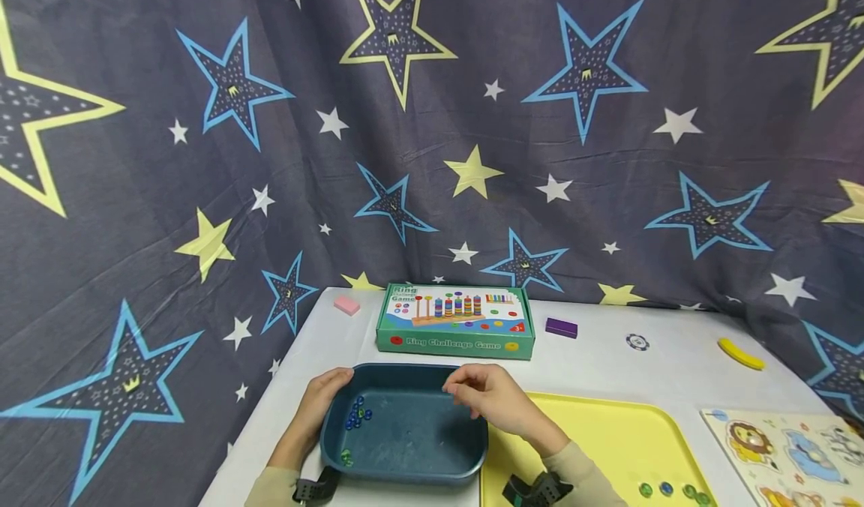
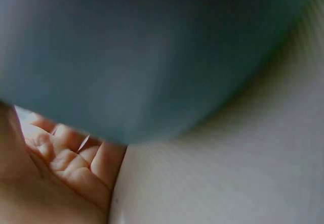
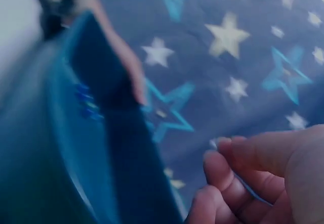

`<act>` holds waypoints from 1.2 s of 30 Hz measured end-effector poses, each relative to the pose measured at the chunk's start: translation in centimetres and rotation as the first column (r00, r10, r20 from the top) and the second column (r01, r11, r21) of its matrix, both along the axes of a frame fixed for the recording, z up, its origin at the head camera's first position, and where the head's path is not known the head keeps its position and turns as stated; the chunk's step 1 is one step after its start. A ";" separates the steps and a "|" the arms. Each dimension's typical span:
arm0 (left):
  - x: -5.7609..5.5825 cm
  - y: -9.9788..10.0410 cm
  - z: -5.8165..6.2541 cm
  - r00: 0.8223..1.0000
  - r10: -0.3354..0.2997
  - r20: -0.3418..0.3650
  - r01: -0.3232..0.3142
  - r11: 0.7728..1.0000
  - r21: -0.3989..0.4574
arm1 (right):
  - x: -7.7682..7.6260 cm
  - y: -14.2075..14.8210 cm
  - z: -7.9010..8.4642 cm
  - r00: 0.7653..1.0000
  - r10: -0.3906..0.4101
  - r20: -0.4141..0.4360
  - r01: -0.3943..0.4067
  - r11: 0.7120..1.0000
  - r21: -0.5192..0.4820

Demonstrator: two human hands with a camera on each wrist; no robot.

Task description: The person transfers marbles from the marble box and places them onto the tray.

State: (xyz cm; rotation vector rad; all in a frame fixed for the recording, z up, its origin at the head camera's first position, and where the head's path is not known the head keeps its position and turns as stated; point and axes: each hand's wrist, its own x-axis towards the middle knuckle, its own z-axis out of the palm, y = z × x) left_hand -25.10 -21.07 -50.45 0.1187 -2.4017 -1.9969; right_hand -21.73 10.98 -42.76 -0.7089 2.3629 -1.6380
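A dark blue bin stands on the white table, with several blue marbles and green marbles at its left end. My left hand holds the bin's left side, fingertips at the far left corner of the rim. In the left wrist view, the fingers are partly hidden behind the blurred bin wall. My right hand is above the bin's right end, thumb and fingers bent together. In the right wrist view, its fingertips are close together; whether something small is between them cannot be told.
A yellow tray with several marbles lies right of the bin. Behind stand a green game box, a pink block and a purple block. Farther right are a chip, a yellow curved piece and an animal puzzle board.
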 end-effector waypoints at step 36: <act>0.1 0.2 0.5 1.000 -0.017 0.008 0.017 0.999 0.041 | 1.1 -14.2 -2.5 0.885 0.443 0.144 -0.466 0.850 0.247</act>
